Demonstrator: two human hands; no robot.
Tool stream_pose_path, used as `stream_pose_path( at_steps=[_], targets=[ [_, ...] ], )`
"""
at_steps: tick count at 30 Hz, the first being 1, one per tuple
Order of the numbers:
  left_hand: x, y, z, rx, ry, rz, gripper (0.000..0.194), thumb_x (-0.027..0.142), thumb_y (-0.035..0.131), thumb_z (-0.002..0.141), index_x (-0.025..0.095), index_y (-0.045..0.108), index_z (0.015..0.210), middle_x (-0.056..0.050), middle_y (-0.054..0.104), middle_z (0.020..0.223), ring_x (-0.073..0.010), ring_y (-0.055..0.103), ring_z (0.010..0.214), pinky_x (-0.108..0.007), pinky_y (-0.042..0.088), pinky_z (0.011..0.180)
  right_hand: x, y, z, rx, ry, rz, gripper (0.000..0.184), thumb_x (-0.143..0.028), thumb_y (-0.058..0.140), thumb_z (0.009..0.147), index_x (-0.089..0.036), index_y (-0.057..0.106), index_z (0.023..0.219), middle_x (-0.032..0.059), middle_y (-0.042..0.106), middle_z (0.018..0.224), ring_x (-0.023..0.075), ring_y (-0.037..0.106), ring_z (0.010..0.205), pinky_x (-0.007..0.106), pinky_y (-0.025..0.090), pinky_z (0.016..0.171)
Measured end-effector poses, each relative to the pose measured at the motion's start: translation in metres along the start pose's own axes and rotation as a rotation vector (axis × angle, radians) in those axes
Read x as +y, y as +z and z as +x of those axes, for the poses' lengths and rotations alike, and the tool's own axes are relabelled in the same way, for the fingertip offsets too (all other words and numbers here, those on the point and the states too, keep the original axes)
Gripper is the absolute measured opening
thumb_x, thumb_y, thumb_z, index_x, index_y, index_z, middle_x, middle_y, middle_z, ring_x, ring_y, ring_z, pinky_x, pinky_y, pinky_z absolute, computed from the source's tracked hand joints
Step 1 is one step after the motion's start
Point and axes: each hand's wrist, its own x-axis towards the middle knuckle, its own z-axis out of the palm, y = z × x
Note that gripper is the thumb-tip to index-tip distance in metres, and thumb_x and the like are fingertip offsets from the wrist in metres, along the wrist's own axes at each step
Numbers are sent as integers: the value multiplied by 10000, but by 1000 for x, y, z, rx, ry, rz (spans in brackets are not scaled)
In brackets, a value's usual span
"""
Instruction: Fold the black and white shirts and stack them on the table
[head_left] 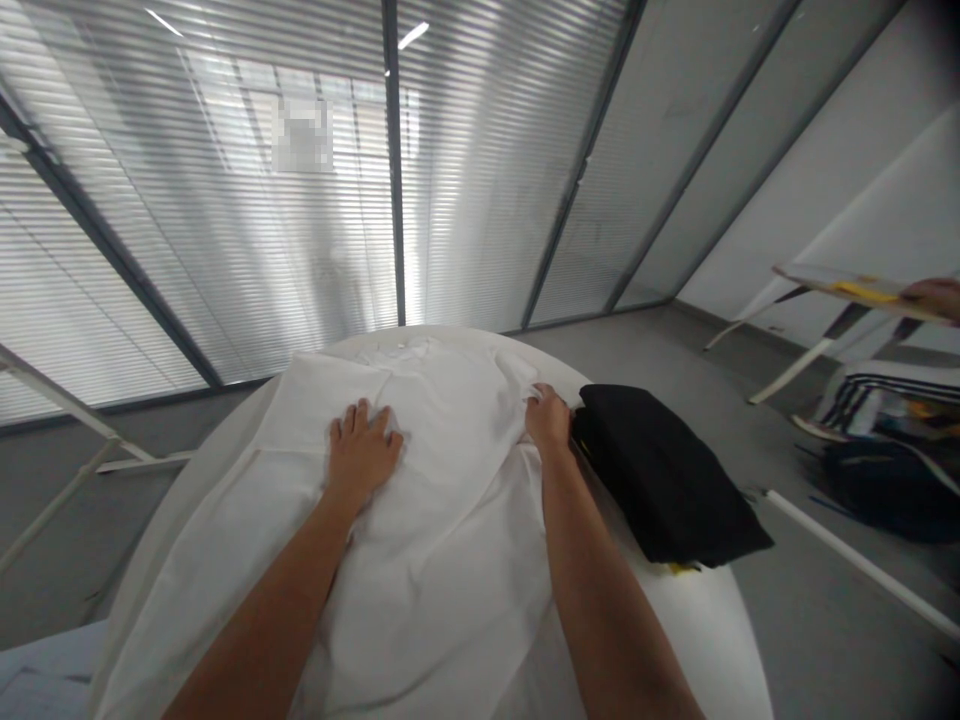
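Observation:
A white shirt (442, 500) lies spread over the round table, its cloth loosely wrinkled, with what looks like the neck at the far end. My left hand (361, 445) rests flat on the left part of it, fingers spread. At the shirt's right edge, my right hand (547, 418) has its fingers closed on a bunched bit of the cloth. Just right of that hand sits a folded black cloth stack (667, 475), with a little yellow showing beneath it.
The white round table (724, 625) shows its rim on the right. White metal frame legs (64, 400) stand at left. On the right are another table (840, 285) with a person's hand (934, 297) at it, a striped bag (885, 395) and a dark bag (892, 485). Blinds fill the glass wall ahead.

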Motion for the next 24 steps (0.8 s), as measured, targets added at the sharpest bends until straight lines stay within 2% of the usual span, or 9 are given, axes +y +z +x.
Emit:
stream_pose_path(
  at_steps=[5,7,9,11,14,21,24],
  targets=[
    [1,1,0,14,3,11,508,376,427,895,210,538,1361,-183,398,1486,-352,366,1344,-545,248,1072,-6,-7,7,161,57,345,407,-290,397,858,-136,635,1150,127,694,1049,235,619,952,313,446,828],
    [1,1,0,23,1,4,503,373,431,893,207,546,1354,-184,399,1485,-352,369,1340,-545,248,1070,-10,-12,8,235,49,381,398,-324,359,885,-129,642,1085,129,692,976,232,608,879,314,437,789],
    [1,1,0,27,-2,-4,499,368,435,892,206,552,1348,-180,404,1483,-350,370,1339,-542,249,1070,-13,-17,8,257,52,340,392,-352,316,923,-139,638,994,118,679,883,220,589,791,310,417,749],
    [1,1,0,34,-1,-1,495,364,436,892,208,555,1346,-177,408,1481,-344,371,1339,-535,254,1069,-16,-21,6,239,63,275,398,-357,280,953,-152,620,923,106,659,816,210,568,731,304,398,720],
    [1,1,-1,38,-2,11,491,367,441,892,217,556,1345,-175,416,1475,-340,379,1332,-531,265,1062,-18,-23,5,199,73,211,402,-353,266,972,-156,613,919,113,660,826,211,574,745,296,390,718],
    [2,-1,0,42,-3,-14,485,353,450,884,207,570,1331,-182,411,1475,-349,379,1330,-534,254,1067,-19,-23,2,145,12,208,601,-476,135,999,-174,643,1107,137,686,1071,250,610,1041,309,415,850],
    [2,-1,0,40,-5,-20,483,356,448,885,207,573,1327,-183,417,1472,-353,383,1327,-537,256,1065,-19,-23,2,17,26,75,638,-507,110,999,-190,651,1117,134,693,1065,259,621,1051,336,422,879]
  ],
)
